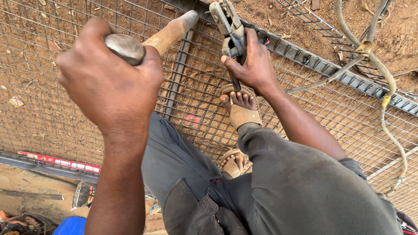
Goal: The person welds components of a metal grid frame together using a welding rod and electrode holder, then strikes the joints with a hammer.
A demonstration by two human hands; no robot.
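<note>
My left hand [109, 82] is raised close to the camera and closed around a wooden-handled tool [170, 32]. A rounded metal end [126, 48] of that tool shows at my fingers. My right hand [252, 65] grips a grey metal clamp-type holder [228, 26] against the wire mesh [52, 109], beside the dark metal frame bar [313, 61]. A thin rod [235, 82] runs down from the holder toward my foot. I stand on the mesh in tan sandals [243, 115], wearing grey trousers.
A pale cable or hose [385, 82] loops over the mesh at the right. A red spirit level [61, 163] lies along the lower-left frame bar. A dark bar [176, 78] crosses the mesh. A blue container [72, 226] and clutter sit on the dirt at bottom left.
</note>
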